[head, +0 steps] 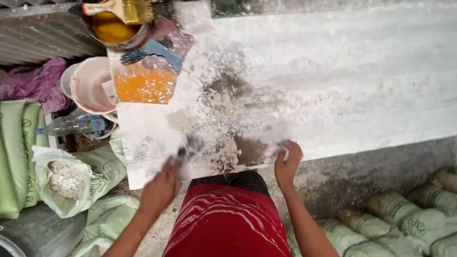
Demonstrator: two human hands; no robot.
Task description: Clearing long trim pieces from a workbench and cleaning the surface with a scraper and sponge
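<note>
A long white board [333, 71] dusted with white powder lies in front of me. My left hand [162, 185] is closed around a small dark tool [190, 146], blurred by motion, at the board's near edge. My right hand [287, 164] rests on the near edge of the board, fingers curled over a bit of white material. Grey-brown patches [233, 90] show through the powder between and beyond my hands. My red garment [223, 223] fills the bottom centre.
A pot of yellow paint [114, 29] with a brush [121, 9], a scraper [157, 52] and an orange smear [143, 85] sit at the board's left end. Buckets [90, 85], a plastic bottle [71, 124], an open sack of white lumps [66, 180] and stacked sacks [404, 219] surround me.
</note>
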